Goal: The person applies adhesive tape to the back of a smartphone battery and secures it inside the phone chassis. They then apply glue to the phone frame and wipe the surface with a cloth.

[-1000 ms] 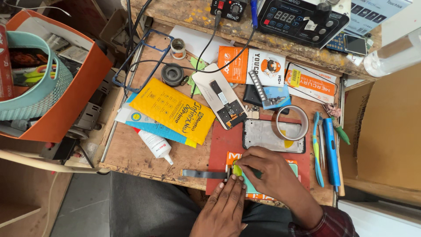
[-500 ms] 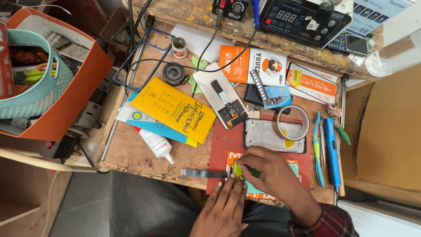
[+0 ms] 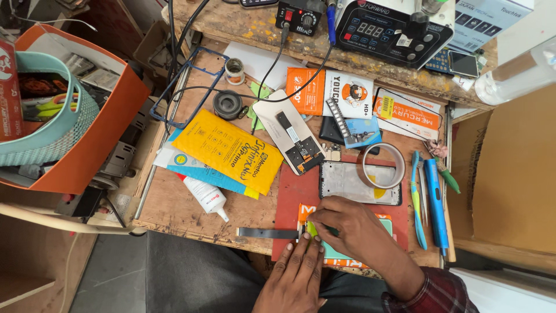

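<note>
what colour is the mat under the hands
Dark red mat, seen in the head view, under the left hand and right hand.

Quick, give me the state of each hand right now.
Left hand: fingers flat, pressing down on the teal phone part; holds nothing.
Right hand: fingers pinched around a small green tool over that part.

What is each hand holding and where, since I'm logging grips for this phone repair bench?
The right hand pinches a small green tool near its tip. The left hand holds nothing, fingertips pressing flat beside it.
</note>
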